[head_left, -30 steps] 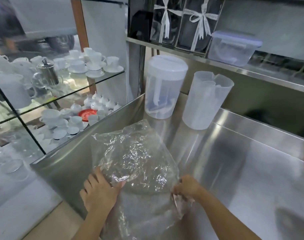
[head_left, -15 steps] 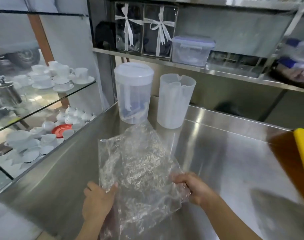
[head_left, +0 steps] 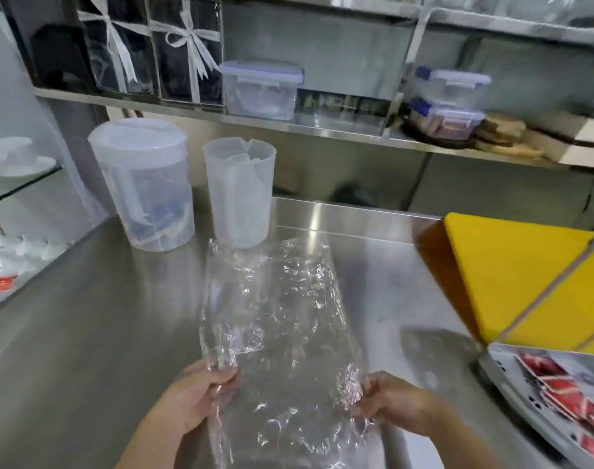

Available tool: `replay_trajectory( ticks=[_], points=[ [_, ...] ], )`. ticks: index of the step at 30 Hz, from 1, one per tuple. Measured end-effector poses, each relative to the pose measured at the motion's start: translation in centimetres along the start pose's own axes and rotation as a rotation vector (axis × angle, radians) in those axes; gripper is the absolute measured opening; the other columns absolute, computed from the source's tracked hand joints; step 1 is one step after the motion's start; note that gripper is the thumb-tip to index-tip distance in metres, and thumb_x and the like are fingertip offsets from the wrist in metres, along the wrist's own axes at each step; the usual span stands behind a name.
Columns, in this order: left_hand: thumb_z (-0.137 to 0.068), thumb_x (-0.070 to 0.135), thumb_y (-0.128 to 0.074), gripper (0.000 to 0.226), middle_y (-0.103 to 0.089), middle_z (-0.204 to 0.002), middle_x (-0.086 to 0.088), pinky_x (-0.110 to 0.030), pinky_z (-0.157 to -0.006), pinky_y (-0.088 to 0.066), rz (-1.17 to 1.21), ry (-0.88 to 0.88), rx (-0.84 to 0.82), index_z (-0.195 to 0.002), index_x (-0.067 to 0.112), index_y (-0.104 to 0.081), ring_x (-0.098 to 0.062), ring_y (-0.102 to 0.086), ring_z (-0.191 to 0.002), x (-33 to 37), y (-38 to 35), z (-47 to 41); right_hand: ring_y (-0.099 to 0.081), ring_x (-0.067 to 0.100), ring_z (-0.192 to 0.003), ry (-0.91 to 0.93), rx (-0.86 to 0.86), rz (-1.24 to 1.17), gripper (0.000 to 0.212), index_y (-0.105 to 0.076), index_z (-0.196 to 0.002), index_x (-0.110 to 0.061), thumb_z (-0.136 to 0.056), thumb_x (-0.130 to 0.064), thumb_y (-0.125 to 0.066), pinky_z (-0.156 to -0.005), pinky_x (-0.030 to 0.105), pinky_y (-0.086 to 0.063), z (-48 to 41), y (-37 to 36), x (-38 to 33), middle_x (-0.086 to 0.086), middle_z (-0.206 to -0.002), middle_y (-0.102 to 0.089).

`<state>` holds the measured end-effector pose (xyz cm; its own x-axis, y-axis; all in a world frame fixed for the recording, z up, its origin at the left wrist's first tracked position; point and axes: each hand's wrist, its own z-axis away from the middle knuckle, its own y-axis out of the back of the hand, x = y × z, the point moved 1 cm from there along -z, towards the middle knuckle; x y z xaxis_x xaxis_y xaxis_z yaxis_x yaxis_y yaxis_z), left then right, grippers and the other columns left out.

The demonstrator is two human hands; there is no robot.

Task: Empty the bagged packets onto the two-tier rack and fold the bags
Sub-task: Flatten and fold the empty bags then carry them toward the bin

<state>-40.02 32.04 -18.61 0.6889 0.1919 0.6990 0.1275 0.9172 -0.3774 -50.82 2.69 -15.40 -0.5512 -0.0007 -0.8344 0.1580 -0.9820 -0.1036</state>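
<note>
An empty, crinkled clear plastic bag [head_left: 282,319] lies stretched out on the steel counter [head_left: 95,319], its far end reaching the jugs. My left hand [head_left: 200,394] pinches the bag's left edge near its lower end. My right hand [head_left: 393,401] grips the right edge at the same height. A grey rack tier [head_left: 512,377] shows at the lower right with red packets [head_left: 566,387] lying on it.
A lidded clear jug [head_left: 143,184] and an open clear jug [head_left: 239,194] stand just beyond the bag. A yellow board [head_left: 512,272] lies at the right. The shelf above holds clip-lid boxes [head_left: 261,89] and ribbon-tied boxes [head_left: 153,45].
The view has swung right, bringing the yellow board and rack into sight. The bag now lies flatter and longer. Both hands have shifted from pressing on it to gripping its side edges.
</note>
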Motion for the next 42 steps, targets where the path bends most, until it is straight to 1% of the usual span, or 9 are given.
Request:
replay_trajectory(
  ticks=[5,10,15,21,25,30,36,39,42],
  points=[
    [-0.071,-0.015,-0.062,0.026,-0.062,-0.056,-0.009,-0.025,-0.039,-0.050,-0.171,0.045,-0.227,-0.094,-0.005,-0.055,-0.018,-0.059,-0.042,0.6,-2.5,0.8,-0.060,0.038,-0.105,0.149,0.141,-0.446,0.024,-0.064,-0.103,-0.001,-0.080,-0.007,-0.059,-0.089,0.046,-0.047,1.0,2.6,0.8,0.023,-0.110,-0.066],
    [-0.069,0.003,-0.072,0.029,-0.070,-0.079,-0.013,-0.033,-0.059,-0.059,-0.214,-0.007,-0.195,-0.096,-0.003,-0.062,-0.023,-0.067,-0.066,0.8,-3.7,0.3,-0.069,0.025,-0.068,0.167,0.237,-0.314,0.022,-0.066,-0.094,0.009,-0.072,0.007,-0.063,-0.058,0.029,-0.057,0.5,2.9,-0.4,0.017,-0.078,-0.072],
    [-0.076,0.005,-0.070,0.016,-0.069,-0.059,-0.008,-0.031,-0.055,-0.046,-0.430,-0.326,0.101,-0.064,0.010,-0.060,-0.019,-0.059,-0.051,2.5,-4.3,-0.2,-0.062,0.016,-0.056,0.238,0.359,-0.185,0.013,-0.072,-0.069,-0.002,-0.076,0.007,-0.065,-0.050,0.025,-0.047,0.0,3.5,-2.1,0.010,-0.073,-0.074],
    [-0.052,0.029,-0.089,0.041,-0.072,-0.081,-0.009,-0.031,-0.060,-0.056,-0.355,-0.048,-0.312,-0.085,0.011,-0.073,-0.019,-0.068,-0.068,3.8,-3.0,1.1,-0.054,0.009,-0.047,0.259,0.325,-0.047,0.014,-0.064,-0.094,0.006,-0.081,0.004,-0.062,-0.041,0.020,-0.042,0.3,4.6,-4.6,0.000,-0.054,-0.064],
    [-0.082,0.053,-0.052,0.045,-0.074,-0.098,-0.009,-0.037,-0.066,-0.058,-0.121,0.000,-0.366,-0.107,0.021,-0.070,-0.025,-0.071,-0.082,3.8,-3.9,0.7,-0.056,0.008,-0.048,0.295,0.336,-0.125,0.007,-0.063,-0.086,0.000,-0.082,0.005,-0.059,-0.042,0.018,-0.044,0.5,5.8,-5.2,0.000,-0.057,-0.066],
    [-0.074,0.034,-0.061,0.043,-0.070,-0.096,-0.011,-0.042,-0.073,-0.057,-0.313,-0.081,-0.312,-0.111,0.014,-0.064,-0.026,-0.067,-0.080,3.6,-6.5,1.4,-0.063,0.008,-0.052,0.303,0.411,-0.252,0.025,-0.056,-0.107,0.011,-0.082,0.006,-0.058,-0.045,0.017,-0.049,0.7,7.6,-5.0,0.005,-0.066,-0.067],
    [-0.082,0.004,-0.063,0.038,-0.066,-0.101,-0.013,-0.042,-0.071,-0.055,-0.552,-0.068,-0.321,-0.116,0.019,-0.054,-0.028,-0.063,-0.086,3.3,-8.9,2.0,-0.056,0.000,-0.039,0.336,0.570,-0.253,0.019,-0.063,-0.103,-0.014,-0.087,-0.006,-0.057,-0.034,0.013,-0.042,0.9,10.4,-5.7,-0.007,-0.054,-0.068],
    [-0.078,0.005,-0.069,0.023,-0.067,-0.073,-0.008,-0.030,-0.054,-0.056,-0.597,-0.044,-0.312,-0.099,0.011,-0.060,-0.018,-0.062,-0.058,2.5,-10.1,1.6,-0.069,0.002,-0.063,0.414,0.580,-0.486,0.020,-0.062,-0.099,-0.006,-0.084,0.006,-0.055,-0.055,0.012,-0.055,0.3,11.7,-6.0,-0.005,-0.084,-0.073],
    [-0.083,0.006,-0.063,0.008,-0.062,-0.058,-0.006,-0.018,-0.035,-0.041,-0.510,-0.093,-0.187,-0.090,0.005,-0.058,-0.008,-0.044,-0.033,2.2,-10.0,0.3,-0.068,0.002,-0.063,0.399,0.539,-0.513,0.016,-0.062,-0.093,-0.001,-0.081,0.008,-0.056,-0.055,0.012,-0.054,0.2,12.2,-6.0,-0.001,-0.085,-0.076]
  ],
)
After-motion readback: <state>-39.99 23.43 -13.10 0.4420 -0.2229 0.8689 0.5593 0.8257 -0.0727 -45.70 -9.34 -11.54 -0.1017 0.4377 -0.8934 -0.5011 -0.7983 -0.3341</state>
